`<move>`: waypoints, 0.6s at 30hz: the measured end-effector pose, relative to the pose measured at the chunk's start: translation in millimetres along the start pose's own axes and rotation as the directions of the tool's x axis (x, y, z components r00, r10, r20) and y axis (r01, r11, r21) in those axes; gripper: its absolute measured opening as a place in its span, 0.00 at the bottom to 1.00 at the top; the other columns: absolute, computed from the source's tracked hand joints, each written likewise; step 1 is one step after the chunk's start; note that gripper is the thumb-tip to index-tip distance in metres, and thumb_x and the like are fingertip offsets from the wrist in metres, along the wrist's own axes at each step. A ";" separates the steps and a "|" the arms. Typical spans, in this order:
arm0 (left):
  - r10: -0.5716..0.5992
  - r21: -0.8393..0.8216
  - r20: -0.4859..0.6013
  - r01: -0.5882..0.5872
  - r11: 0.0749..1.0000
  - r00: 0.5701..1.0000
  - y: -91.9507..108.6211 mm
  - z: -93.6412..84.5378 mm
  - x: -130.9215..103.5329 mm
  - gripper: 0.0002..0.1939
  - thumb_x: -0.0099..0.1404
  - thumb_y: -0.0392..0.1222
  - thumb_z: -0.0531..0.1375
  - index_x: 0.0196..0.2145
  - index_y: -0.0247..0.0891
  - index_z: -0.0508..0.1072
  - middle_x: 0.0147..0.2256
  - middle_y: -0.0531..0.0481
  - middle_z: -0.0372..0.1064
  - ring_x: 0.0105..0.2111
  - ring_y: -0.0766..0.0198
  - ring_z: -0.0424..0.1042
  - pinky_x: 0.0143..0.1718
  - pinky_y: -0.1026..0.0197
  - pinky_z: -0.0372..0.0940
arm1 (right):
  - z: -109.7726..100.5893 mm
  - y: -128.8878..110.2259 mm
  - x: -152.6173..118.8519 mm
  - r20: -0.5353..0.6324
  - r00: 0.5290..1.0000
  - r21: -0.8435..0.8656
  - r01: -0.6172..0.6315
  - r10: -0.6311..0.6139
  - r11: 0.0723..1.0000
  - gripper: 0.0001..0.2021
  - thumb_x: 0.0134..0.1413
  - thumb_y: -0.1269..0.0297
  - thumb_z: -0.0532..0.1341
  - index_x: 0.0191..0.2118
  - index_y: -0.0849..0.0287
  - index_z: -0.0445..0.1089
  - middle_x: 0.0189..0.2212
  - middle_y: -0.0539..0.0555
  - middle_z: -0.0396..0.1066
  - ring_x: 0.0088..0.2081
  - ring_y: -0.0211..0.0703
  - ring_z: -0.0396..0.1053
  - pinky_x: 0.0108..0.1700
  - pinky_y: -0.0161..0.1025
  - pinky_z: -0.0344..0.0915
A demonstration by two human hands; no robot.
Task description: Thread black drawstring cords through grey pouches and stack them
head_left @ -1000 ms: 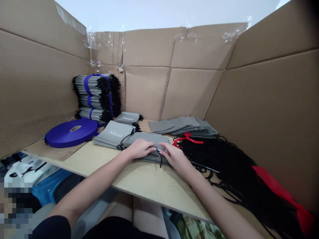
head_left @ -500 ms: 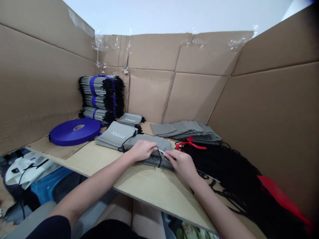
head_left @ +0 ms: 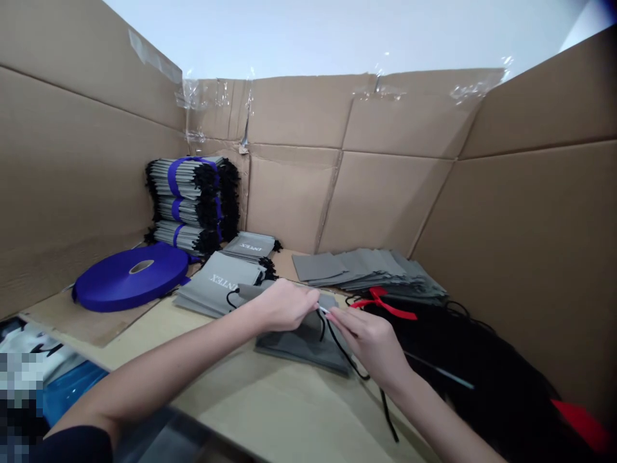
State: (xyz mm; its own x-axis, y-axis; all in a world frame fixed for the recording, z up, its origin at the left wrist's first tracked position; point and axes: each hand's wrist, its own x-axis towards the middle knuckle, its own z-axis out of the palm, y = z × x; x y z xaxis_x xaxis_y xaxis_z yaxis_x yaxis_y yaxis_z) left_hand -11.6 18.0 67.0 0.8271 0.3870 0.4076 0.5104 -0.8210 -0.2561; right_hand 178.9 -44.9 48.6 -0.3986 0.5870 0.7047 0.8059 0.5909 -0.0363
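Observation:
My left hand [head_left: 289,305] is closed, pinching the top edge of a grey drawstring pouch [head_left: 308,334] just above the table. Closed fingers of my right hand [head_left: 373,334] grip a thin pale rod [head_left: 456,378]. The rod runs beneath that hand and out past the wrist; its front end shows between the two hands, close to the pouch edge. A black cord [head_left: 343,354] hangs down from between the hands. Below lie more grey pouches [head_left: 299,360], partly hidden by my left hand.
Finished pouches lettered INTEX [head_left: 212,276] lie left of the hands. Behind are strapped pouch bundles [head_left: 183,209] and a purple ribbon roll [head_left: 120,283]. Flat grey pouches [head_left: 366,267] and a heap of black cords [head_left: 486,360] with red ties lie right. Cardboard walls [head_left: 289,193] surround the table.
Both hands stay close together and sit slightly lower and further right in view. The view has shifted. More black cord now hangs below my right hand.

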 end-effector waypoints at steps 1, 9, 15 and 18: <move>0.013 0.017 -0.008 -0.013 1.000 1.000 -2.0 -2.9 4.9 0.08 0.66 0.40 0.45 0.33 0.36 0.60 0.29 0.46 0.70 0.28 0.57 0.71 0.23 0.61 0.56 | -1.2 2.2 5.9 0.049 0.993 0.121 -0.116 0.110 0.986 0.16 0.59 0.61 0.51 0.27 0.58 0.72 0.20 0.52 0.68 0.23 0.37 0.64 0.27 0.33 0.59; 0.171 -0.005 0.121 -0.172 0.985 0.978 -12.9 8.7 28.4 0.05 0.59 0.40 0.54 0.32 0.36 0.62 0.28 0.47 0.69 0.23 0.57 0.69 0.19 0.61 0.57 | 8.4 34.8 35.7 0.671 0.672 0.397 -0.682 0.313 0.614 0.22 0.50 0.49 0.54 0.15 0.59 0.64 0.08 0.45 0.52 0.12 0.31 0.43 0.16 0.32 0.42; 0.115 -0.143 0.191 -0.088 0.986 0.975 -22.2 28.0 27.4 0.05 0.63 0.41 0.49 0.33 0.38 0.60 0.28 0.47 0.69 0.24 0.59 0.69 0.21 0.60 0.55 | 22.0 38.5 27.5 0.340 0.937 0.197 -0.149 0.075 0.969 0.16 0.60 0.64 0.46 0.30 0.57 0.70 0.20 0.52 0.67 0.21 0.38 0.64 0.24 0.33 0.57; 0.068 -0.235 0.207 -0.018 0.972 0.976 -29.9 24.7 28.6 0.09 0.67 0.44 0.46 0.36 0.39 0.61 0.30 0.48 0.70 0.27 0.59 0.69 0.25 0.60 0.56 | 28.0 51.2 23.6 0.296 0.955 0.195 -0.073 0.012 0.978 0.15 0.60 0.67 0.46 0.32 0.56 0.69 0.21 0.52 0.68 0.21 0.38 0.66 0.23 0.32 0.60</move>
State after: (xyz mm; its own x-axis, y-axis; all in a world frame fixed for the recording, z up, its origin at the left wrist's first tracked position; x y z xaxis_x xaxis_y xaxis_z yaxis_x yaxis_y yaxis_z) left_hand 2.5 64.0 64.6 0.8909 0.4083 0.1990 0.4254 -0.9036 -0.0505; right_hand 198.5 14.7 43.5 -0.5008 0.7315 0.4627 0.7318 0.6433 -0.2250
